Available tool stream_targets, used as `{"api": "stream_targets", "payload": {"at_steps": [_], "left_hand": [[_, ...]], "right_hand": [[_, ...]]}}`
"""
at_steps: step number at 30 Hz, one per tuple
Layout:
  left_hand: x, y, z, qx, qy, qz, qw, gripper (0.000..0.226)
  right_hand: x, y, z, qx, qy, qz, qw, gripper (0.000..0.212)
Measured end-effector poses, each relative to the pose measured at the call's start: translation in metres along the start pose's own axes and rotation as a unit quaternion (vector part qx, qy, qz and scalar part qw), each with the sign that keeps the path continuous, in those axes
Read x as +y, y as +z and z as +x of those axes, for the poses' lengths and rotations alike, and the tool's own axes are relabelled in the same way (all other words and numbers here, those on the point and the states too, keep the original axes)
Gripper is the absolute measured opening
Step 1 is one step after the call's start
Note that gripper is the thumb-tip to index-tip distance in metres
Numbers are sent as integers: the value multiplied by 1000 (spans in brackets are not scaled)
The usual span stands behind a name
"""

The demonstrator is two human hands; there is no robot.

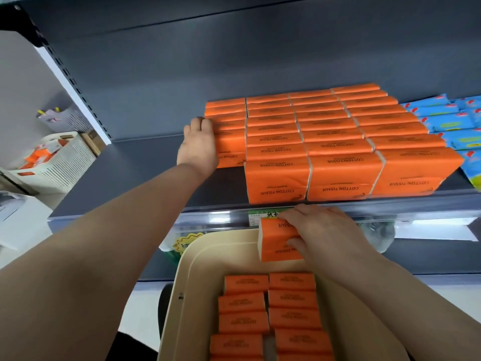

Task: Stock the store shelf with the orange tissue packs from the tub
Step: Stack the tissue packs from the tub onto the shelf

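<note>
The grip of the right hand (325, 235) clasps a tissue pack (278, 239) above the tub (187, 272), probably bound for the shelf (151, 162) gap below the left hand (199, 144), grip unclear.

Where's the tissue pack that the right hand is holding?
Head view, lower centre: the orange tissue pack is gripped by the right hand over the beige tub, just below the shelf edge.

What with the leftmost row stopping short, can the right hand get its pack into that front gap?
Probably yes: the right hand holds its pack just below the bare gap; the left hand touches the row further back.
</note>
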State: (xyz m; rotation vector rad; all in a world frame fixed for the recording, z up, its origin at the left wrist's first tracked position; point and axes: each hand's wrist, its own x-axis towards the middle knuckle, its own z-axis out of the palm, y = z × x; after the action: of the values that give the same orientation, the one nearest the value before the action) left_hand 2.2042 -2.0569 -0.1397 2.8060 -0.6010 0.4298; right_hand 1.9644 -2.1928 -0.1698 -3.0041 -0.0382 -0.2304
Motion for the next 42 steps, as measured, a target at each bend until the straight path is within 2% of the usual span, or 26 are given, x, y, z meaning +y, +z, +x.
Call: {"api": "stream_targets", "payload": {"at_steps": [3,7,11,15,20,25,32,36,42], "left_hand": [[-14,-13,-31,3,-10,-35,999,43],[-36,-28,-87,-53,14,-52,997,39],[-55,-33,-134,-101,18,-8,995,40],[-61,-30,-154,-87,32,52,994,37],[-58,-22,-150,-74,54,77,993,38],[-71,-24,-135,-54,29,81,995,35],[-84,-23,-112,-75,-16,58,995,44],[-90,-22,-104,-68,-37,41,996,46],[-87,-19,-100,-54,-44,27,997,46]], "right_hand": [[-2,-1,0,-3,1,-4,1000,41],[-10,-3,-3,-26,8,-21,999,44],[-20,-6,-15,-43,24,-30,998,46],[-38,-17,-15,-26,36,-11,999,45],[-71,-41,27,28,5,21,999,44],[-92,-54,102,65,2,12,998,48],[-86,-27,182,16,42,-26,999,48],[-78,-10,202,9,67,-95,993,45],[-77,2,212,73,98,-158,980,48]]}}
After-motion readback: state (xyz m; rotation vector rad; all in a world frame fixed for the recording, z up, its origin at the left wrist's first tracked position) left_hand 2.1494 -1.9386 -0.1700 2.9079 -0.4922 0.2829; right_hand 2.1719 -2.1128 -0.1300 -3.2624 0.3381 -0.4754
